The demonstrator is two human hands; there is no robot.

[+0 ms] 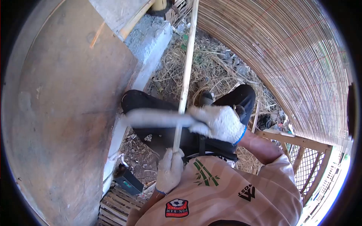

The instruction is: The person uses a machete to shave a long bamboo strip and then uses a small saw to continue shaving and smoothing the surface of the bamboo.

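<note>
My left hand (170,171), in a white knit glove, is closed around the near end of a long pale bamboo strip (187,62). The strip runs away from my body, between my knees and up past the top of the view. My right hand (224,122), gloved with a blue cuff, grips the handle of a large knife (154,118). Its broad blade is smeared by motion and points left. The blade crosses the strip in this view, a little beyond my left hand. Most of the knife's handle is hidden in the glove.
A large brown board (71,109) stands on the left beside a concrete ledge (152,49). A blind of thin slats (279,49) curves along the right, above a wooden lattice frame (307,158). Dry grass (215,67) covers the ground ahead. A dark box (129,180) lies at lower left.
</note>
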